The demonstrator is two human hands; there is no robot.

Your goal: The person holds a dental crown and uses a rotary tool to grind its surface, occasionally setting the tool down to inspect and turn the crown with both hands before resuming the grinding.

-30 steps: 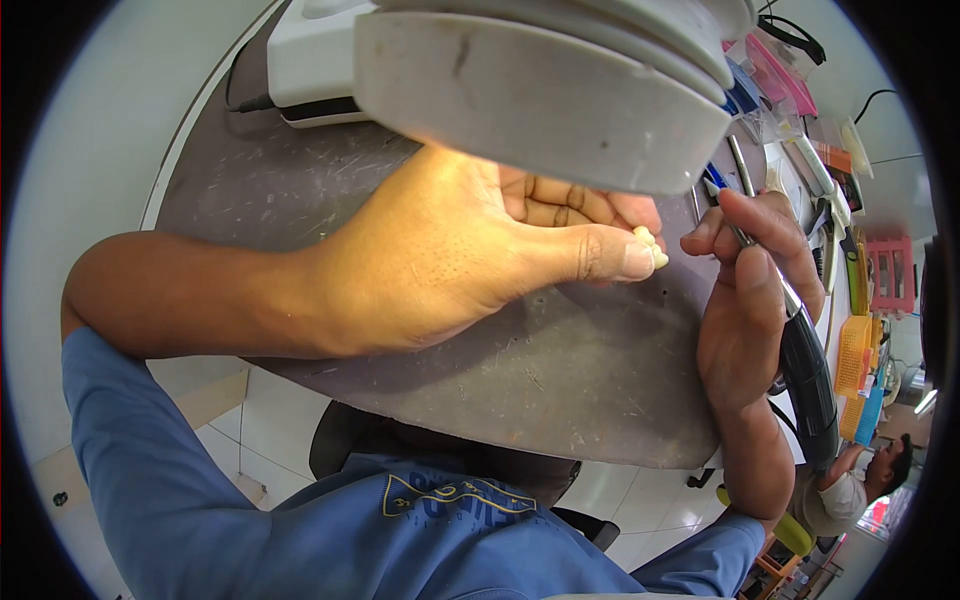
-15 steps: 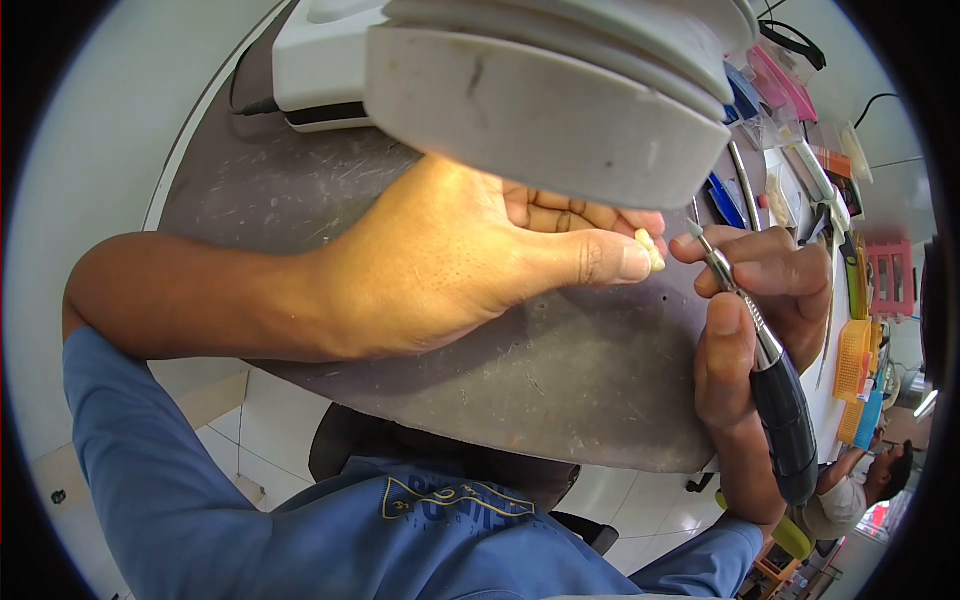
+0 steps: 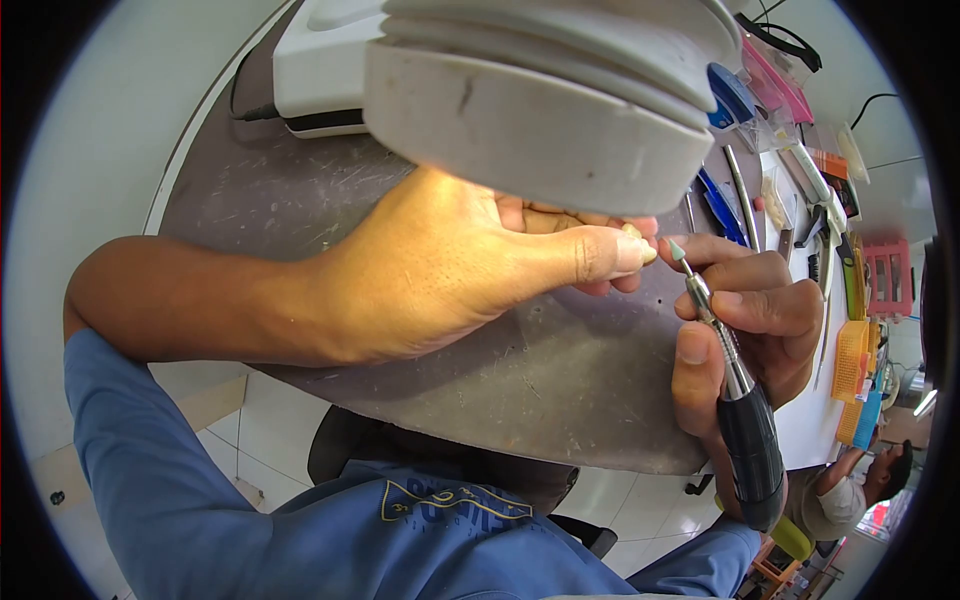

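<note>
Lit by the lamp, my left hand (image 3: 470,255) pinches a small cream-coloured tooth-like piece (image 3: 641,243) between thumb and fingers; part of the piece is hidden by the thumb. My right hand (image 3: 750,310) is closed around a handpiece (image 3: 738,385) with a silver front and a black body. A pale green pointed tip (image 3: 677,251) sits on its front end, just right of the piece, with a small gap between them.
A white lamp head (image 3: 540,125) hangs over the grey table (image 3: 480,390). Behind it stands a white box (image 3: 320,70). Blue and metal tools, a pink tray (image 3: 775,80) and orange baskets (image 3: 853,360) lie right. Another person (image 3: 850,490) is at lower right.
My right hand has moved left with the handpiece, bringing its tip closer to the piece. My left fingers have shifted and the piece has turned slightly. The lamp head sits slightly further left.
</note>
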